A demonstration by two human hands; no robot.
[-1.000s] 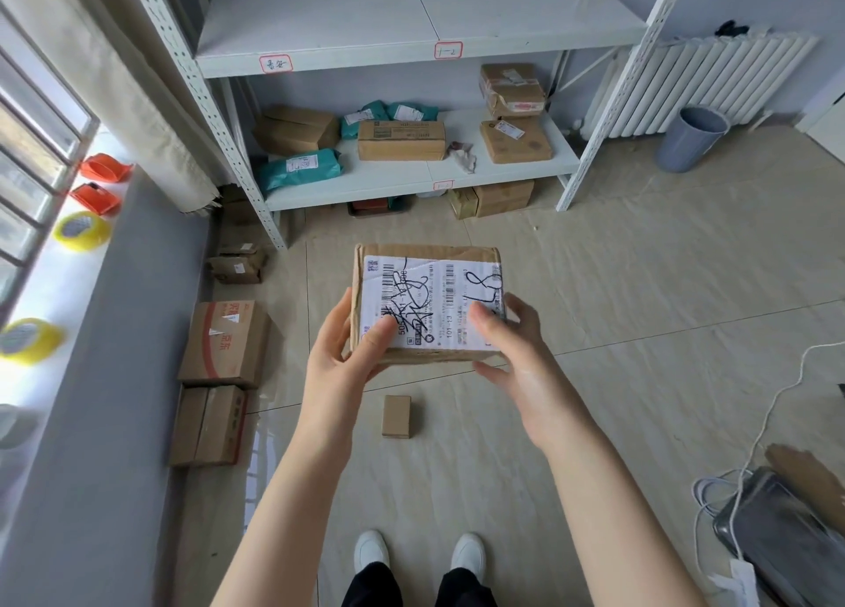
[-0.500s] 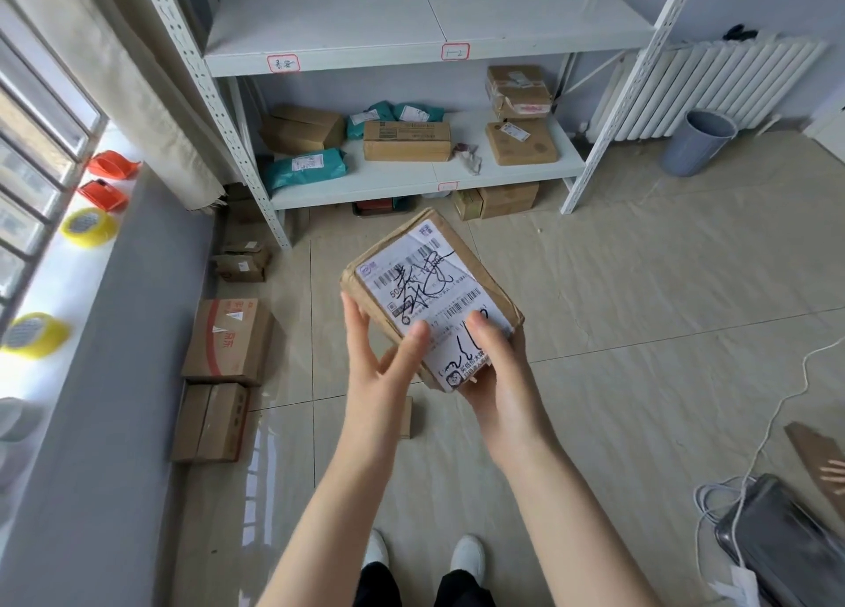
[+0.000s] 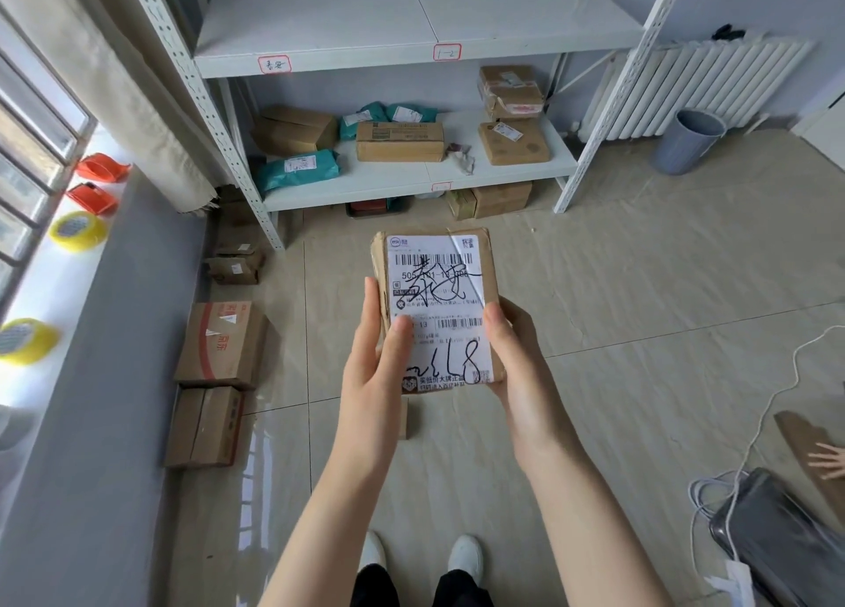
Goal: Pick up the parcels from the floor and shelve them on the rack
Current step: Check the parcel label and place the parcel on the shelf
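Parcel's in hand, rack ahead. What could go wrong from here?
1. Trip: a small box lies on the floor just ahead of the shoes, partly hidden under the held parcel.
2. Drop: the left hand and right hand grip only the parcel's near end, so it may tip forward.
3. Crowding: the lower shelf already holds several boxes and bags; pushing this one in may shove one off.
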